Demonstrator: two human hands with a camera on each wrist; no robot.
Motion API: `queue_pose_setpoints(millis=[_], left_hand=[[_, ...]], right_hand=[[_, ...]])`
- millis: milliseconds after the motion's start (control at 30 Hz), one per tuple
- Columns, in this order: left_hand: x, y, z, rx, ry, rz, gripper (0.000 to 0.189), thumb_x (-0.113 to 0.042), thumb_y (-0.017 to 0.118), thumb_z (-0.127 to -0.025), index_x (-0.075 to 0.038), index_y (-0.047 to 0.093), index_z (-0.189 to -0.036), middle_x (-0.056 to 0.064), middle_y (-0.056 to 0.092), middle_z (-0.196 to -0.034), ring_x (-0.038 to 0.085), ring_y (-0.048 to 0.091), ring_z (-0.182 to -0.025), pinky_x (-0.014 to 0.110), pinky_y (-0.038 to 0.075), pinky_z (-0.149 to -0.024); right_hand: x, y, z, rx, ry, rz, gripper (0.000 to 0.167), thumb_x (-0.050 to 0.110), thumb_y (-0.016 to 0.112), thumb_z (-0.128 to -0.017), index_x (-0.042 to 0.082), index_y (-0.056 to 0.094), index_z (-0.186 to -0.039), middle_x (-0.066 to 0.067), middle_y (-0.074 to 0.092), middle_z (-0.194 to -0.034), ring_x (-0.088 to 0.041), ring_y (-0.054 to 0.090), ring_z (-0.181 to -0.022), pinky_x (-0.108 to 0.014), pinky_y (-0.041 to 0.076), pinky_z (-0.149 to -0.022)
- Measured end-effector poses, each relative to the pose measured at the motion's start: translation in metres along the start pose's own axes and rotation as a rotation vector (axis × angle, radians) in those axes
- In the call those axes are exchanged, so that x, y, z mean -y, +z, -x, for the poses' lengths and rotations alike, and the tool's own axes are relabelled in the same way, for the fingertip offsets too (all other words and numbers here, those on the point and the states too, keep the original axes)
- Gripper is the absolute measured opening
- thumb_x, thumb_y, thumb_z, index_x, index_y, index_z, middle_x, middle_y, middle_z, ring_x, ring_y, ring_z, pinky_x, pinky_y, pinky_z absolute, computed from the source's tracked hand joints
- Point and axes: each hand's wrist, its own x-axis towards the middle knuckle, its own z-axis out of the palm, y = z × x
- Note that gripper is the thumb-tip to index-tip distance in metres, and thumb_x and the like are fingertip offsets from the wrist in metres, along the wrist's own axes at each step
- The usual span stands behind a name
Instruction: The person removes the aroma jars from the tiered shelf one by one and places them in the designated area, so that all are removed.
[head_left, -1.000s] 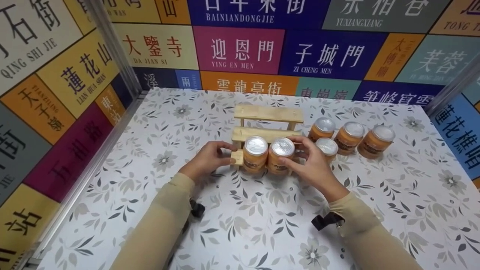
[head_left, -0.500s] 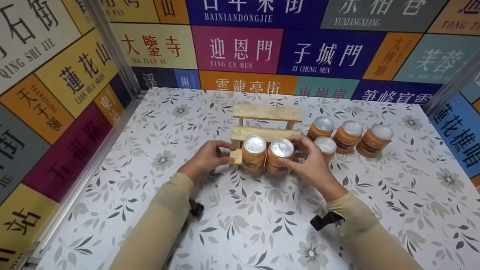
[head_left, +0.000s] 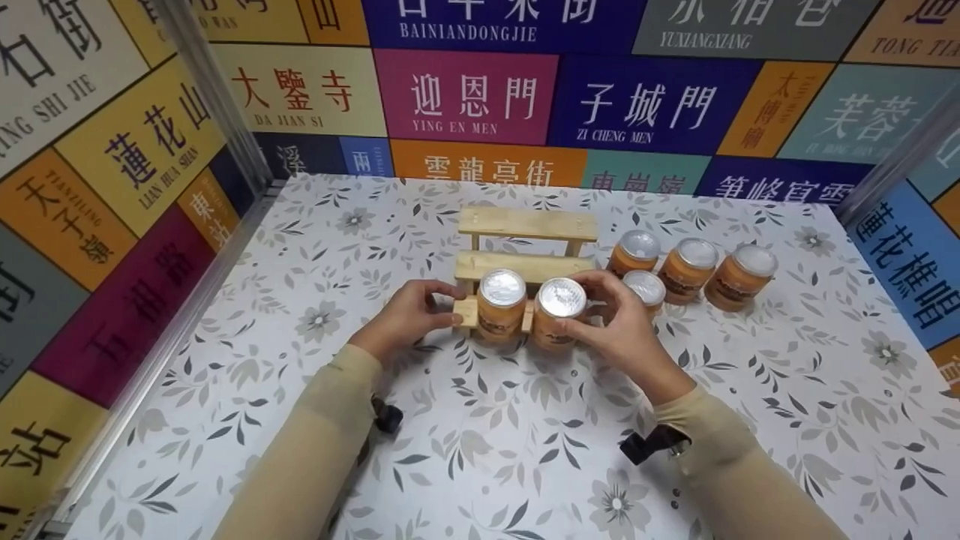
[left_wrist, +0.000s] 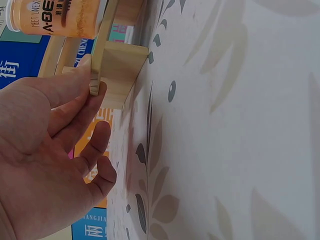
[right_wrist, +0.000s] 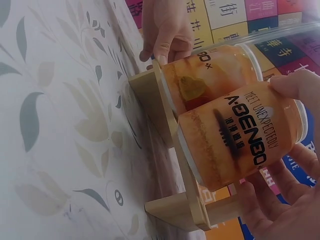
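Note:
A three-step wooden rack (head_left: 525, 266) stands on the table. My left hand (head_left: 412, 315) pinches the left end of its lowest step, thumb on top, as the left wrist view shows; the other fingers curl loosely. On that step stands an orange can (head_left: 501, 307) with a silver lid. My right hand (head_left: 626, 330) grips a second orange can (right_wrist: 240, 137) of the same kind between thumb and fingers. This can is at the right part of the lowest step, tilted slightly, with a narrow gap to the first can in the head view.
Several more orange cans (head_left: 686, 274) stand right of the rack, one of them partly hidden behind my right hand. The rack's middle step (head_left: 517, 266) and top step (head_left: 529, 222) carry nothing. Sign-printed walls (head_left: 465, 97) border the table's (head_left: 420, 465) back and left.
The can in my right hand has shifted slightly right, away from the first can, so wood now shows between them. My left hand keeps its pinch on the step.

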Motion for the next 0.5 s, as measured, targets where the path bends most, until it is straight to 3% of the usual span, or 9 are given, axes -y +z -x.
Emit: queue_pose_setpoints(millis=[167,367,500], left_hand=[[0.001,-0.001,0.000,0.004,-0.001,0.002,0.035,-0.014,0.081,-0.089,-0.018,0.073,-0.123,0.010,0.067,-0.105,0.018,0.054,-0.085,0.031,0.046,-0.073],[0.004,-0.001,0.000,0.004,0.065,-0.031,0.033,-0.015,0.081,-0.090,-0.015,0.074,-0.122,0.007,0.070,-0.113,0.018,0.052,-0.087,0.031,0.043,-0.075],[0.005,-0.002,0.000,0.005,0.066,-0.032,0.033,-0.015,0.081,-0.090,-0.015,0.074,-0.123,0.006,0.070,-0.116,0.019,0.053,-0.090,0.032,0.043,-0.078]], right_hand=[[0.003,-0.002,0.002,-0.017,-0.011,-0.015,0.060,0.000,0.087,-0.079,0.003,0.060,-0.132,-0.007,0.063,-0.124,-0.019,0.060,-0.110,-0.028,0.050,-0.089],[0.011,-0.006,0.003,-0.038,-0.027,-0.025,0.059,-0.001,0.087,-0.079,0.003,0.061,-0.132,-0.009,0.064,-0.125,-0.021,0.062,-0.111,-0.028,0.052,-0.089],[0.015,-0.007,0.005,-0.057,-0.025,-0.035,0.059,0.000,0.086,-0.081,0.003,0.060,-0.133,-0.007,0.064,-0.126,-0.019,0.063,-0.110,-0.029,0.053,-0.089]])
